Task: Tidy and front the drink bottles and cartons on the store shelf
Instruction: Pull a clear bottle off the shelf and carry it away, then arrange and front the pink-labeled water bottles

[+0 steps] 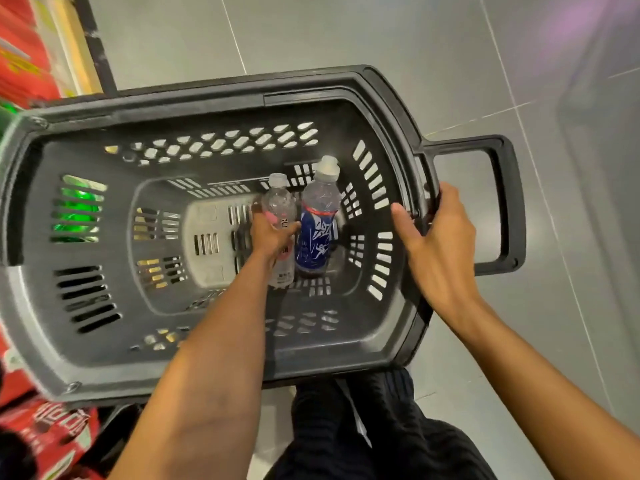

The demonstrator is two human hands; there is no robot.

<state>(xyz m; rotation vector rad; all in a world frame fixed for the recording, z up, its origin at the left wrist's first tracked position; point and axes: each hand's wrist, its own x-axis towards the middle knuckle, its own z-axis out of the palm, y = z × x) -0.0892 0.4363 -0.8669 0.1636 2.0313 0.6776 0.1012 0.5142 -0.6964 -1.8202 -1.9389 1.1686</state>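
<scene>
**Lifting a bottle out of the basket**

Nearest the camera, the person's dark trousers [374,427] fill the bottom edge, and both bare forearms reach forward over the near rim of a black slotted basket [214,109]. The right hand [440,244] clamps the basket's right rim, thumb inside and fingers wrapped over the outside, just short of the loop handle [502,202]. That looks like a steadying hold, and it is best kept firm while the other arm works.

The left hand [272,233] is down in the basket, fingers curled round the middle of a clear bottle [280,202] with a pink and white label. To do this well, the grasp should sit on the bottle's waist as it does now, and the lift should go straight up so it does not knock its neighbour.

That neighbour is a blue bottle [317,237] with white figures on its label and a pale sports cap, standing touching or just beside the clear one, toward the right end of the basket floor. Both caps look shut. The rest of the floor is bare.

Beyond the far left corner, red packs [24,53] on the shelf are blurred; grey floor tiles [346,32] lie behind.
</scene>
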